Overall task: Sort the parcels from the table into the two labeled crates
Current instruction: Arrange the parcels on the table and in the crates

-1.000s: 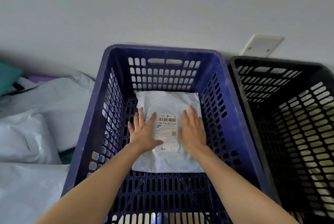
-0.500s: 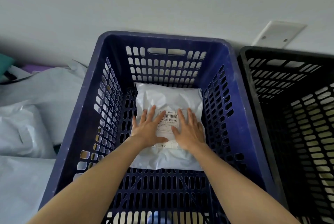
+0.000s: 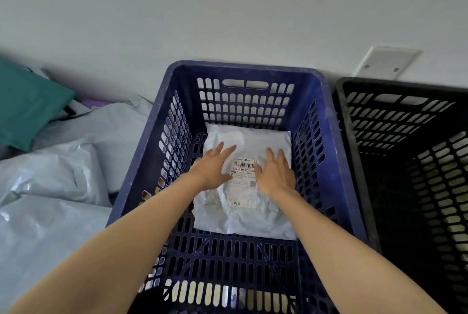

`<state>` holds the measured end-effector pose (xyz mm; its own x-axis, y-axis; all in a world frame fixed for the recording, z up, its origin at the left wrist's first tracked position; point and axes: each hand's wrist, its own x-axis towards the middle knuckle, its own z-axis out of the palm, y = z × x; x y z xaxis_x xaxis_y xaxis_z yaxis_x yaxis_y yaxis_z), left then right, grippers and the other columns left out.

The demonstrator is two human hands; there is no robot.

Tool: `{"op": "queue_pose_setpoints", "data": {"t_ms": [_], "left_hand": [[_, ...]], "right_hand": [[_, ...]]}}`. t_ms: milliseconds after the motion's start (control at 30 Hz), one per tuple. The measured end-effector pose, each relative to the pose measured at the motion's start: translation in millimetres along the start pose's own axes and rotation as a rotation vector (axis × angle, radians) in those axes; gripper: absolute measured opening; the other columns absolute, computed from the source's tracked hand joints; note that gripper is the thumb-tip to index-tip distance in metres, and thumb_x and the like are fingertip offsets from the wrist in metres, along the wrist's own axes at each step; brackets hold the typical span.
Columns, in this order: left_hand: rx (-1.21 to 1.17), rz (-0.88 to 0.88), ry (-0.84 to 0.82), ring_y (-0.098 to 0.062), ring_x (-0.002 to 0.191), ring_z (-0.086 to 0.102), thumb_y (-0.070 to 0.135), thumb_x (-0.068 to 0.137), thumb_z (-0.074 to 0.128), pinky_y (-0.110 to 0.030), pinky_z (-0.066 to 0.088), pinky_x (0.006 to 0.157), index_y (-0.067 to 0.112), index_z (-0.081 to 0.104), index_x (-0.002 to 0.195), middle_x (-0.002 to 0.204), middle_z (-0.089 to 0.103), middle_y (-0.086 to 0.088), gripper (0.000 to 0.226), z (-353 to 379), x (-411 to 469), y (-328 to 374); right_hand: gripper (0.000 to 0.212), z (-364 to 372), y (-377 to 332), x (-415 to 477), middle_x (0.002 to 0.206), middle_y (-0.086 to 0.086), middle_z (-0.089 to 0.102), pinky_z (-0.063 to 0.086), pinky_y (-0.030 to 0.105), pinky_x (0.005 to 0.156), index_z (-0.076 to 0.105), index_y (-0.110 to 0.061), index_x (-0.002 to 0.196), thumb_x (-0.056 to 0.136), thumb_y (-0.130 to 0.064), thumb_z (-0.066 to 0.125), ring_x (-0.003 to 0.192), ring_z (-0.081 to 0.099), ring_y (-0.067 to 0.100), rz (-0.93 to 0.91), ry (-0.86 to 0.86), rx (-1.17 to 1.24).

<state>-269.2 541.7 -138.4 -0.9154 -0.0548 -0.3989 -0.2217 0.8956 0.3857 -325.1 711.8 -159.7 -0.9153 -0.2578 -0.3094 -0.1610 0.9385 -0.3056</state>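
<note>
Here both the left hand (image 3: 211,168) and right hand (image 3: 276,175) press flat, fingers straight, on the soft, light-looking grey parcel (image 3: 244,217) inside the blue crate (image 3: 162,141), best lifted by its edges.

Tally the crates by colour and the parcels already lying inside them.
Dark blue slotted plastic crate: 1
Black slotted plastic crate: 1
Pale grey plastic mailer parcel with a white barcode label, lying on the blue crate's floor: 1
Parcels visible in the black crate: 0, though its floor is only partly in view
Total: 2 crates, 1 parcel
</note>
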Motion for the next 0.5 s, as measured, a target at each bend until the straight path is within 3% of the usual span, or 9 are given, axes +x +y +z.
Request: {"op": "queue_pose_setpoints", "data": {"t_ms": [100,300,500], "left_hand": [[0.039,0.021,0.062,-0.029,0.148,0.013,0.028,0.094,0.059,-0.050,0.027,0.115,0.031,0.008,0.154,0.162,0.003,-0.007,0.079,-22.1,-12.4,4.3],[0.108,0.189,0.284,-0.020,0.145,0.022,0.019,0.096,0.054,-0.038,0.030,0.114,0.029,0.022,0.152,0.159,0.021,0.000,0.065,-79.3,-42.8,19.4],[0.084,0.241,0.459,-0.020,0.144,0.024,0.019,0.098,0.049,-0.040,0.036,0.108,0.032,0.021,0.152,0.158,0.024,0.002,0.062,-137.5,-87.6,10.2]], "right_hand": [[0.062,-16.4,-10.8,1.3,0.162,0.011,0.000,0.039,0.046,0.108,0.012,-0.018,0.154,0.102,-0.038,0.039,0.145,0.020,0.032,-0.058,0.020,0.085],[0.057,-54.5,-28.9,-5.0,0.163,0.005,0.001,0.037,0.042,0.106,0.023,-0.018,0.152,0.101,-0.027,0.046,0.143,0.027,0.029,-0.245,0.131,0.201],[0.053,-98.3,-70.9,-23.8,0.162,0.000,0.007,0.041,0.045,0.105,0.027,-0.023,0.151,0.102,-0.031,0.044,0.140,0.035,0.021,-0.316,0.231,0.238]]}}
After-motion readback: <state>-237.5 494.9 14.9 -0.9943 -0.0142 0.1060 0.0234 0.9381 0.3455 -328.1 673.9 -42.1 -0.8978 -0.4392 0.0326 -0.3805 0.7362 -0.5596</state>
